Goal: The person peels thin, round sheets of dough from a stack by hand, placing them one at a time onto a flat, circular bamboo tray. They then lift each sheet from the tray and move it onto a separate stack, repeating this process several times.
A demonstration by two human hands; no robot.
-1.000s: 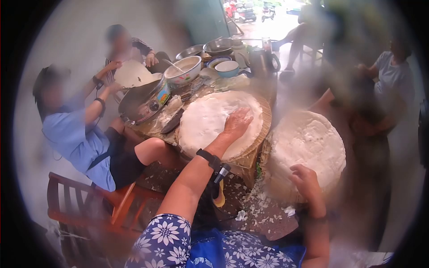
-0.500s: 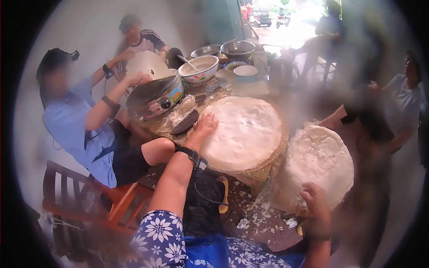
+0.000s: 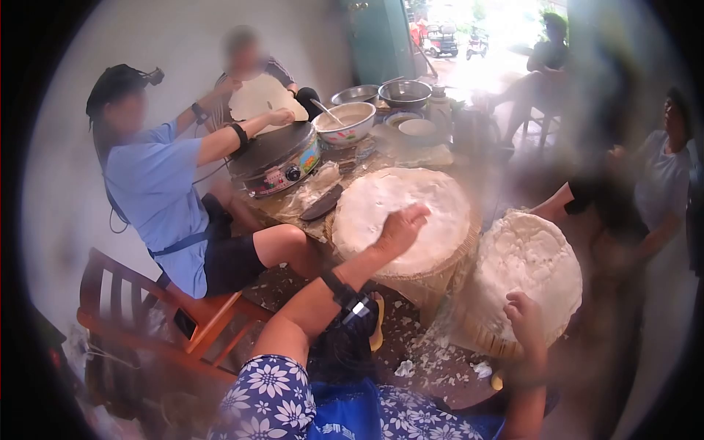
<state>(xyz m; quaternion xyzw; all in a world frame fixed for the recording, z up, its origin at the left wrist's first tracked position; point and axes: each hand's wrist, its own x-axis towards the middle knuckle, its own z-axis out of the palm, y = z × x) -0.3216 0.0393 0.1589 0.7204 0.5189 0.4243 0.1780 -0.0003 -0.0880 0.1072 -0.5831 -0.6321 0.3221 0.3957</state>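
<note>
My left hand (image 3: 402, 231) is over the middle of a round stack of thin white sheets (image 3: 359, 202), its fingers loosely bent and nothing visible in them. Under that stack a woven round base shows at the rim. At the lower part of a second round white stack (image 3: 528, 253), with a rougher, wrinkled top, is my right hand (image 3: 524, 315). Its fingers are bent and slightly apart, with nothing seen between them. Whether either hand touches the white surface is hard to tell.
A co-worker in blue (image 3: 158, 194) holds a thin white sheet (image 3: 268, 99) above a round electric griddle (image 3: 275, 158). Another person sits behind. Bowls (image 3: 345, 125) stand at the back, a dark oval object (image 3: 323, 203) beside the left stack. People are at right; haze blurs that side.
My left hand has moved from the left stack's left edge rightward over its middle. My right hand has barely moved. The co-worker's sheet has shifted right, and the view has turned slightly.
</note>
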